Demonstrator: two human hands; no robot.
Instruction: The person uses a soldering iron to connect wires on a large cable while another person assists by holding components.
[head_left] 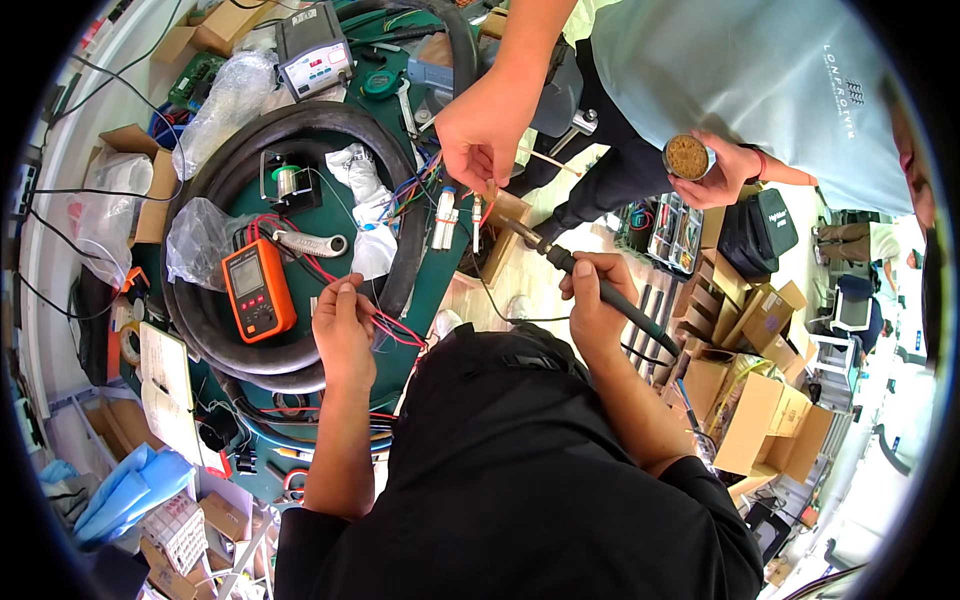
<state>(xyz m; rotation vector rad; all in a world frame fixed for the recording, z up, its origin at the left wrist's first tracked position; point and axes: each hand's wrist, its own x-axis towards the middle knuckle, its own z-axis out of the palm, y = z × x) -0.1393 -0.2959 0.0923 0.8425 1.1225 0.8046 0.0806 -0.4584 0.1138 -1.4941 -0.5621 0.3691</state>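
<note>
My right hand (pixel 598 300) grips the black handle of a soldering iron (pixel 640 318), its metal tip pointing up and left toward a small connector (pixel 477 215) with wires. A co-worker's hand (pixel 487 135) pinches the wires by that connector from above. Just left of it stands a white and silver connector (pixel 445 220). My left hand (pixel 345 325) is closed in a pinch over the table edge; what lies between its fingers is too small to make out. Red wires (pixel 395 328) pass beside it. The co-worker's other hand (pixel 722 168) holds a round tin (pixel 686 157) of brown material.
A thick black hose (pixel 190 255) lies coiled on the green table, with an orange meter (pixel 258 290), a spool on a stand (pixel 287 183) and a wrench (pixel 312 243) about it. A soldering station (pixel 314 52) sits behind. Cardboard boxes (pixel 765 425) stand on the right.
</note>
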